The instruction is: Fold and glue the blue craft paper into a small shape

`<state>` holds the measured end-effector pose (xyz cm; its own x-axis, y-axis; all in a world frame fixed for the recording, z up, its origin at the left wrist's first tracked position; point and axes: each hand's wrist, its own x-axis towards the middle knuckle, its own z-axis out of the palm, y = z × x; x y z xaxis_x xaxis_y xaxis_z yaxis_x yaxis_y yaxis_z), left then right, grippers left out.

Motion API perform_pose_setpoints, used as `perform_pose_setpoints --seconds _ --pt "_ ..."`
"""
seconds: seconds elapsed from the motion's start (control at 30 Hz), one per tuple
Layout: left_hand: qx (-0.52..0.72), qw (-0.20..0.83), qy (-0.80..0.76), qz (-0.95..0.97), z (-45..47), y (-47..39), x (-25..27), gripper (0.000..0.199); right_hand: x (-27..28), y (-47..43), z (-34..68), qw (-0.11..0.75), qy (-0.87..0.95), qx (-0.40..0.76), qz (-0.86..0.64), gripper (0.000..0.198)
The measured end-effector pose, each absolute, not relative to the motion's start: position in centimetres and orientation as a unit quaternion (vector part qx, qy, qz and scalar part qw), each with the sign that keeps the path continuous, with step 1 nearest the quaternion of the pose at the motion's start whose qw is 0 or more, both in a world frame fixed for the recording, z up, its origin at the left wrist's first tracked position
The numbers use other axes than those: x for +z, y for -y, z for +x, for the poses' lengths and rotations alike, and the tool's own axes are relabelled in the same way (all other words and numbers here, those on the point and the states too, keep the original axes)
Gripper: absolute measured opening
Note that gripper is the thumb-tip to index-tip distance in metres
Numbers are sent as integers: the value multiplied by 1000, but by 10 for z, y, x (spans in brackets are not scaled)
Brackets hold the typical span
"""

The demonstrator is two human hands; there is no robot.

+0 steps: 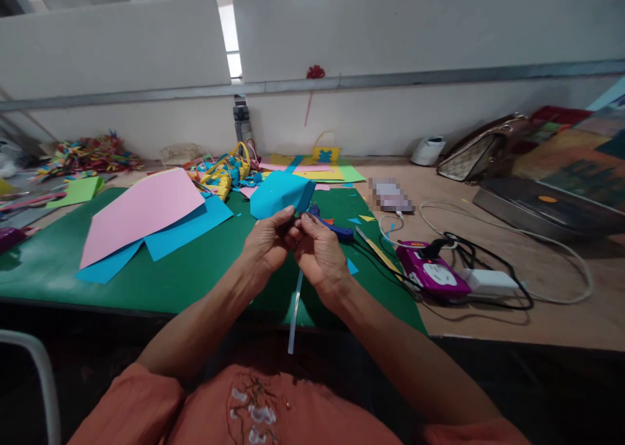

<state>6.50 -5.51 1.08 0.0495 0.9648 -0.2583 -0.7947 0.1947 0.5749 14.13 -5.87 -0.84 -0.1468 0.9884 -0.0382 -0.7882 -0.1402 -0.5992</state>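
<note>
My left hand [268, 240] and my right hand [319, 249] meet above the green mat [205, 262], fingers bent and tips pressed together. A folded piece of blue paper [278, 194] rises just beyond the fingertips, and my left thumb lies at its lower edge. My right thumb and forefinger are pinched close beside it; what lies between them is too small to make out. Partly hidden behind my right hand is a blue glue gun [339, 231]. A narrow clear stick [294, 315] emerges below my hands and reaches past the mat's front edge.
Pink paper [146, 214] overlaps blue sheets [190, 227] at left. Yellow-and-blue paper crafts [229, 174] lie behind. A cutter-like tool [378, 253], purple power strip [432, 275] and looping cables [508, 282] are at right. A grey box [537, 204] stands farther right.
</note>
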Motion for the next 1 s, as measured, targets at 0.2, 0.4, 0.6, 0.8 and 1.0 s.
perform_pose_setpoints --seconds 0.2,0.4,0.6,0.8,1.0 --pt "598 724 -309 153 62 56 10 27 -7 59 142 588 219 749 -213 12" --pt "597 727 -302 157 63 57 10 29 -7 60 142 591 219 748 -208 14" --pt "600 726 -295 158 64 57 8 27 -8 60 142 593 230 745 -200 14" --pt "599 728 -291 164 65 57 8 27 -8 60 142 602 238 737 -195 14" --pt "600 727 -290 165 66 58 9 26 -9 60 142 608 242 730 -197 13"
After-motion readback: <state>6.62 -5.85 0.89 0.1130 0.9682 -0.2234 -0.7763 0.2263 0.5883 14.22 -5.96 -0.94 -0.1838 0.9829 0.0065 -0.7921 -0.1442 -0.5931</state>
